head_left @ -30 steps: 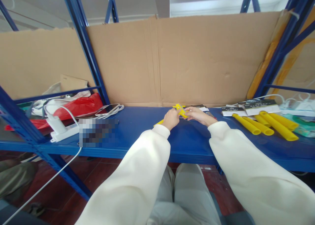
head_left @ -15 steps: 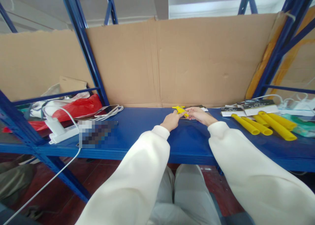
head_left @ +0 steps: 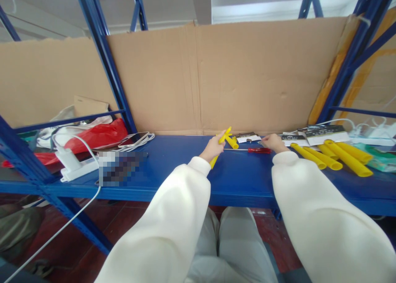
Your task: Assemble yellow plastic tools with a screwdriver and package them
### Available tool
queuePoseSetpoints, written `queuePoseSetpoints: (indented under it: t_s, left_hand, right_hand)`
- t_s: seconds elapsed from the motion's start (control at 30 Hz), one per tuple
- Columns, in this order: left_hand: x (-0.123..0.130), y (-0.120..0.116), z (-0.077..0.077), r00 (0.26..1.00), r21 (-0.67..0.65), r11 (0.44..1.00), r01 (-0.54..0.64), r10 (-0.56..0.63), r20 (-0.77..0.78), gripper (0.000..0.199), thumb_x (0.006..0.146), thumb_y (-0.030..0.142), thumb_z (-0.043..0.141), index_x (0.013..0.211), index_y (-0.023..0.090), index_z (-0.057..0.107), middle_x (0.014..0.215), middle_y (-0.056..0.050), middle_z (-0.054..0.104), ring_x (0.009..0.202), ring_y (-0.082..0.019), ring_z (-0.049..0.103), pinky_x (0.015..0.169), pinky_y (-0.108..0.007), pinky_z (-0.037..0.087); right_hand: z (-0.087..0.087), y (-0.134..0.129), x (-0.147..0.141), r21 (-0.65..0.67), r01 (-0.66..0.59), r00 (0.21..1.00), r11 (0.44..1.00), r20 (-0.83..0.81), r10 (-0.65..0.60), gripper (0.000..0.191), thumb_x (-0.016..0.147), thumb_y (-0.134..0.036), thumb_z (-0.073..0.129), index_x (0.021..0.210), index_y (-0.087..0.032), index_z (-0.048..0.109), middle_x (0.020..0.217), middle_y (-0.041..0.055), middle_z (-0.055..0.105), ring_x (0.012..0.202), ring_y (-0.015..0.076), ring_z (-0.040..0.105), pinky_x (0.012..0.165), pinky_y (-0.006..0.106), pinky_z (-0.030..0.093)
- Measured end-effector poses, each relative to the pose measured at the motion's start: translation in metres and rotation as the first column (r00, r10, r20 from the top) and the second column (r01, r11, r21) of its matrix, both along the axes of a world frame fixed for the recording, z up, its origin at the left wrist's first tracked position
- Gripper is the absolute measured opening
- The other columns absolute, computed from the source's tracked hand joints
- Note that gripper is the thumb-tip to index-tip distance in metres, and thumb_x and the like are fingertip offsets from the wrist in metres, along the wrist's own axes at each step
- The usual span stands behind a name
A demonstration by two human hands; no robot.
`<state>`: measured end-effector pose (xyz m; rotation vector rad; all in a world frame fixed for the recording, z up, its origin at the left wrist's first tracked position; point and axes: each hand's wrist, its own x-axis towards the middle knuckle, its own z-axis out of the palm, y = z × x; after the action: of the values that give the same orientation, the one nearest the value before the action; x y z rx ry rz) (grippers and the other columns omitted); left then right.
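My left hand is closed around a yellow branched tube piece, whose arms stick out above, below and to the right of the fingers. Farther right, my right hand has its fingers pinched together beside small parts at a white and black card; whatever lies between the fingertips is too small to name. A screwdriver with a red handle lies on the blue shelf between the hands, its shaft pointing left.
Several yellow tubes lie at the right by black and white packets. On the left are a white power strip, a phone with a cable and a red bag. Cardboard stands behind.
My right hand has left the yellow piece and moved right to the small parts. The yellow piece has turned in my left hand. The screwdriver and card now show.
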<state>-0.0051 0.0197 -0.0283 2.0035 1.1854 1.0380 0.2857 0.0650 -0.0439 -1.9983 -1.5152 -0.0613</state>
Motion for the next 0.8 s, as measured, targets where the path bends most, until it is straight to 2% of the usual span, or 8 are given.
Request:
queuePoseSetpoints:
  t_s: [0.07, 0.13, 0.3, 0.57, 0.8]
  left_hand:
    - [0.003, -0.001, -0.001, 0.991, -0.136, 0.99, 0.039, -0.021, 0.134, 0.067, 0.092, 0.007, 0.051, 0.156, 0.025, 0.04, 0.113, -0.009, 0.069, 0.063, -0.009, 0.061, 0.06, -0.021, 0.051]
    - [0.006, -0.004, -0.001, 0.975, -0.222, 0.972, 0.073, -0.023, 0.221, 0.072, 0.091, 0.005, 0.053, 0.158, 0.026, 0.036, 0.109, -0.009, 0.069, 0.055, -0.006, 0.055, 0.051, -0.018, 0.045]
    - [0.009, -0.013, 0.005, 0.954, -0.351, 0.932, 0.094, 0.017, 0.301, 0.075, 0.09, 0.002, 0.054, 0.158, 0.026, 0.034, 0.102, -0.007, 0.068, 0.049, -0.004, 0.051, 0.043, -0.015, 0.039]
    - [0.01, -0.02, 0.01, 0.947, -0.395, 0.916, 0.069, 0.064, 0.315, 0.072, 0.091, 0.001, 0.053, 0.157, 0.024, 0.037, 0.095, -0.005, 0.068, 0.047, -0.004, 0.05, 0.041, -0.015, 0.038]
    - [0.009, -0.012, 0.006, 0.928, -0.415, 0.904, 0.103, 0.063, 0.367, 0.071, 0.089, 0.003, 0.058, 0.155, 0.024, 0.041, 0.097, -0.006, 0.07, 0.049, -0.005, 0.053, 0.043, -0.015, 0.039]
  right_hand:
    - [-0.001, -0.002, 0.001, -0.1, 0.07, 0.997, 0.993, -0.016, -0.072, 0.014, 0.078, -0.029, 0.072, 0.085, -0.022, 0.082, 0.1, 0.018, 0.075, 0.114, 0.0388, 0.062, 0.094, 0.056, 0.049]
    - [0.0, -0.005, -0.004, -0.157, 0.1, 0.994, 0.983, -0.028, -0.105, 0.017, 0.08, -0.031, 0.07, 0.089, -0.024, 0.082, 0.109, 0.0187, 0.073, 0.123, 0.0407, 0.056, 0.1, 0.06, 0.044]
    - [0.006, -0.013, -0.012, -0.21, 0.046, 0.998, 0.977, -0.022, -0.052, 0.026, 0.081, -0.026, 0.065, 0.099, -0.026, 0.083, 0.117, 0.0184, 0.072, 0.127, 0.0434, 0.053, 0.101, 0.062, 0.043]
    - [0.011, -0.02, -0.015, -0.26, 0.066, 0.998, 0.963, 0.028, -0.061, 0.037, 0.078, -0.016, 0.06, 0.105, -0.03, 0.081, 0.12, 0.0114, 0.073, 0.124, 0.0388, 0.058, 0.104, 0.058, 0.044]
    - [0.011, -0.016, -0.016, -0.264, 0.076, 0.997, 0.962, 0.025, -0.072, 0.026, 0.078, -0.015, 0.062, 0.093, -0.026, 0.079, 0.103, 0.0092, 0.077, 0.111, 0.0323, 0.067, 0.106, 0.058, 0.041]
